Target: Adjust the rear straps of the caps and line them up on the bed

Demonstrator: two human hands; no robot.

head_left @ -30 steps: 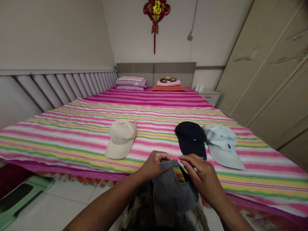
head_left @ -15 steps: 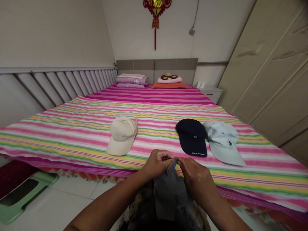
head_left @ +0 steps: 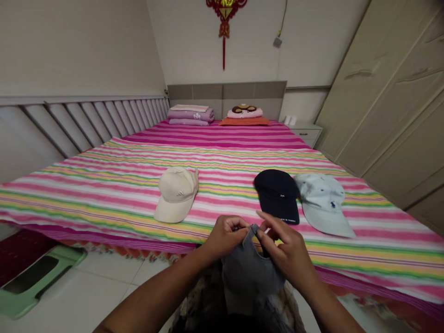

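A grey cap [head_left: 248,270] hangs at the bed's near edge, its back opening and strap turned up toward me. My left hand [head_left: 227,236] pinches the strap end between thumb and fingers. On the other side of the opening, my right hand [head_left: 286,240] holds the strap with its thumb against it and the index finger lifted away. A beige cap [head_left: 176,192] lies on the bed to the left. To the right lie a navy cap [head_left: 276,189] and a light blue cap [head_left: 321,199], touching side by side.
The striped bedspread [head_left: 114,185] covers the bed. Folded purple bedding [head_left: 190,115] and a pink and orange pile [head_left: 244,118] sit by the headboard [head_left: 251,90]. A green stool [head_left: 38,277] stands on the floor at left, and a wardrobe [head_left: 388,115] rises at right.
My right hand has loosened its closed pinch: the index finger is now raised and the fingers are spread more. My left hand keeps its hold on the strap.
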